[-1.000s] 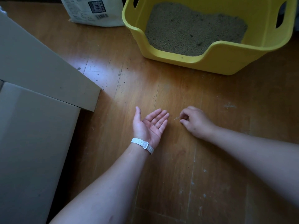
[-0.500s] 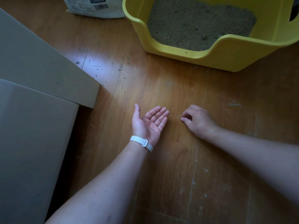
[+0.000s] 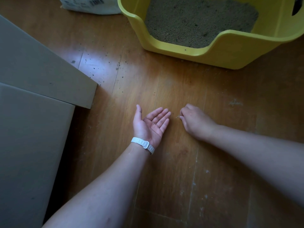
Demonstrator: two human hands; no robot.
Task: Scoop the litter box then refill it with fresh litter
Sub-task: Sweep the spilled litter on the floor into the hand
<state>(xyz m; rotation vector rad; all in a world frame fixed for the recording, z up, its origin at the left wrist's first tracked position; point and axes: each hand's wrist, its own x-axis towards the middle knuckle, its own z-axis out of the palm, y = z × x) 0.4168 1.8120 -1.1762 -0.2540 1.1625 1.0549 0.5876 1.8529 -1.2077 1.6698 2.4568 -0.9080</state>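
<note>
Facing palm-up, left hand (image 3: 150, 125) just beside the curled right hand (image 3: 195, 121).

Litter (image 3: 197, 22) lies in the litter box (image 3: 230, 51) on the floor (image 3: 164, 178), a bag (image 3: 92, 7) just left of it, cardboard (image 3: 32, 145) nearer, left.

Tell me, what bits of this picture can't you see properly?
All in the head view:
- Right hand: its curled fingers hide whether it pinches a crumb off the floor.
- Left hand: specks on the open palm, too small to name.
- Litter bag: cut off by the top edge; print unreadable.
- Litter box: far side cut off by the top and right edges.
</note>
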